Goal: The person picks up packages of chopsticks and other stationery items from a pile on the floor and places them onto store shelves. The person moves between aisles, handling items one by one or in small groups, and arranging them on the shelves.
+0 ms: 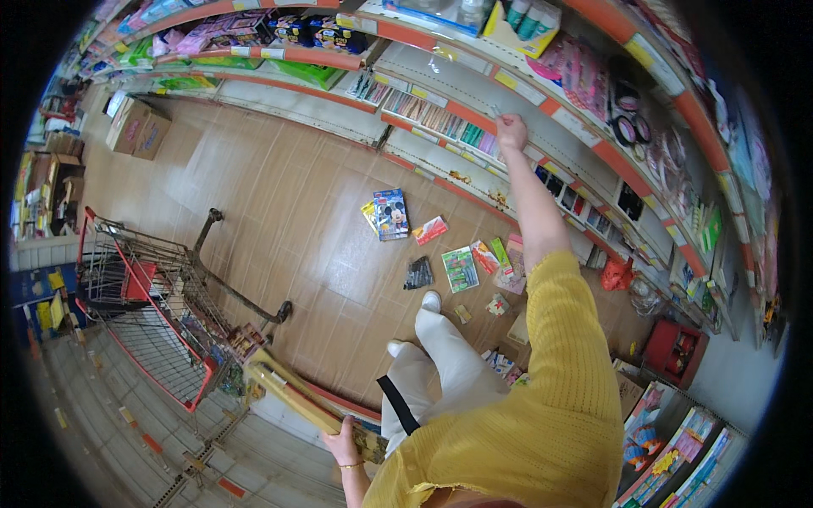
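My right hand (pixel 511 132) reaches to the shelving at the upper middle. Its fingers are closed on a small pale item (pixel 495 110), too small to identify, above a bare grey shelf board. Below that hand, a lower shelf holds rows of small packaged goods (pixel 432 117). At the bottom, my left hand (pixel 343 442) grips the side of a long yellow box (pixel 295 395), which lies slanted over the edge of a low shelf; part of the fingers is hidden. The box's far end is near a shopping cart (pixel 152 298).
A blue cartoon-mouse package (pixel 390 214), a green-and-white pack (pixel 460 269), a black packet (pixel 418 273) and several other packages lie on the tiled floor by my feet. Cardboard boxes (pixel 141 130) stand at upper left, a red container (pixel 674 351) at right. Shelving surrounds the aisle.
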`<state>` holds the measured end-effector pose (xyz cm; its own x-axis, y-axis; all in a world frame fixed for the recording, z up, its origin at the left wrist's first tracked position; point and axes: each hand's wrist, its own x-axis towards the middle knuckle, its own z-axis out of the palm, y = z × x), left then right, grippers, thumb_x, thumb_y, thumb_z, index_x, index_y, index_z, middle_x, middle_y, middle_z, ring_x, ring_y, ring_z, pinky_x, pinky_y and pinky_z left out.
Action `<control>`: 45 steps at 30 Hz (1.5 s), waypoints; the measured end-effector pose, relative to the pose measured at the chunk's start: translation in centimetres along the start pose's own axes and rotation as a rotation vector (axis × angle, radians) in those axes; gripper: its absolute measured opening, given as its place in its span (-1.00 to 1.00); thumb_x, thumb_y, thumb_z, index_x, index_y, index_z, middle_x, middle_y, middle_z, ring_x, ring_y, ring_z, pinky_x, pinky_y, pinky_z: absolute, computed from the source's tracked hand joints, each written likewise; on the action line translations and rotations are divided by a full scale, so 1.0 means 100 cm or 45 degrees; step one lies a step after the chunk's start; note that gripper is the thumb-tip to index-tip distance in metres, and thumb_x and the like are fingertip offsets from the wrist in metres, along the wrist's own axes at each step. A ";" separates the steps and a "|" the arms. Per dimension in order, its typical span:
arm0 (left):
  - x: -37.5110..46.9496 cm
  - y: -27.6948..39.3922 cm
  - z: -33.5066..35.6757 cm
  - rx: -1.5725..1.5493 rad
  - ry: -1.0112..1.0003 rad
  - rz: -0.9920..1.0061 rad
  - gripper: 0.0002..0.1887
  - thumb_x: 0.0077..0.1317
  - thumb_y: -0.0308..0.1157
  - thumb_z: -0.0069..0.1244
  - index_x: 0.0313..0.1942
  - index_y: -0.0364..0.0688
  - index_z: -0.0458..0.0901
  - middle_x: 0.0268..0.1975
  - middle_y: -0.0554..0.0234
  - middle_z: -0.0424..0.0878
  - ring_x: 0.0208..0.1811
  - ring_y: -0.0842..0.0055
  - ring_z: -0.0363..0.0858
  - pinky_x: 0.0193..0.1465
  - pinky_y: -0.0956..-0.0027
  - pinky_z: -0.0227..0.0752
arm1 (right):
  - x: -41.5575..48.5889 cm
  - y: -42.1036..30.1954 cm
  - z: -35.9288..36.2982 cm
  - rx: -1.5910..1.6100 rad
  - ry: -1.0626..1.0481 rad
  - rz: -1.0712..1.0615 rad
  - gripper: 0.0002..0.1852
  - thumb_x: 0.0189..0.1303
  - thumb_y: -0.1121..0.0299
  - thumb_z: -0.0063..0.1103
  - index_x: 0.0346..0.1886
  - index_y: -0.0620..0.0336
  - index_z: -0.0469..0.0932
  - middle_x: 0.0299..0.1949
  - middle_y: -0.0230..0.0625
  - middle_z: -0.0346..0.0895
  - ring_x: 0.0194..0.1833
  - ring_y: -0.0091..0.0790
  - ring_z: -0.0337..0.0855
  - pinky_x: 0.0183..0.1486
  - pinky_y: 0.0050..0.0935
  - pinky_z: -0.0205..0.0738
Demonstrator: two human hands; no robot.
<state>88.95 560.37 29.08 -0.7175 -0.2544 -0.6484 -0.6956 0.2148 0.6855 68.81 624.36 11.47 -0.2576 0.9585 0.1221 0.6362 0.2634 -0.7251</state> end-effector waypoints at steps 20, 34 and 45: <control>0.197 0.118 0.111 -0.119 -0.909 -0.391 -0.77 0.07 -0.42 0.04 -0.32 -0.37 0.45 -0.48 0.15 0.53 -0.49 0.45 0.56 -0.42 0.42 0.46 | -0.348 0.067 -0.092 -0.070 -0.690 -0.055 -0.72 0.05 0.48 0.00 -0.12 0.24 0.37 -0.21 -0.23 0.40 -0.12 -0.32 0.38 -0.08 -0.42 0.28; 0.192 0.104 0.093 0.493 -1.255 -0.006 -0.78 0.06 -0.36 0.04 -0.40 -0.34 0.46 -0.49 0.15 0.51 -0.49 0.39 0.53 -0.45 0.38 0.42 | -0.605 0.040 -0.155 0.094 -0.805 0.514 -0.68 0.12 0.29 -0.05 -0.08 0.22 0.37 -0.19 -0.05 0.43 -0.12 -0.07 0.42 -0.09 -0.24 0.31; 0.085 0.050 0.095 0.584 -1.482 0.019 -0.75 0.10 -0.35 0.02 -0.36 -0.39 0.46 -0.43 0.14 0.52 -0.40 0.39 0.53 -0.32 0.37 0.44 | -0.833 0.130 -0.300 -0.062 -0.794 1.163 -0.66 0.17 0.20 -0.10 -0.20 0.33 0.46 -0.22 -0.03 0.45 -0.21 -0.04 0.46 -0.19 -0.17 0.38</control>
<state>79.01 568.20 23.89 -0.1681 0.6842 -0.7097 -0.4672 0.5786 0.6685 120.33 551.22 12.16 0.0108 0.5749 -0.8182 0.7984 -0.4976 -0.3391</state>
